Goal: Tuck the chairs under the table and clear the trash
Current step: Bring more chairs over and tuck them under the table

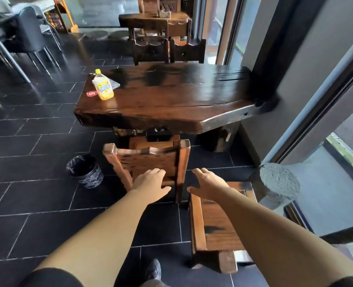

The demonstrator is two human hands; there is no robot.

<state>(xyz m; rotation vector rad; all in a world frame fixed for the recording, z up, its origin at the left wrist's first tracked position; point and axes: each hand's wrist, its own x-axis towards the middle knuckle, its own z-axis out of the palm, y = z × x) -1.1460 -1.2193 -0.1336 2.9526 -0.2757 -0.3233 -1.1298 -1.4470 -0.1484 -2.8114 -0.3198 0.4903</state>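
Hovering near chunky wooden chair [146, 160] — left hand [150, 183], right hand [208, 185], fingers loosely spread.

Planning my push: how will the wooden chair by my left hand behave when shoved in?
Probably heavy: the chair looks like thick solid timber. Likely rigid, moving as one piece. On the smooth floor tiles it should slide, not tip.

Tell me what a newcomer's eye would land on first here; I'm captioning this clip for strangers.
The bright yellow bottle stands out on the left corner of the dark wooden table. Nearer, the left hand and right hand reach open toward a chair facing the table, with a second chair at its right. A lined bin sits on the floor left of that chair.
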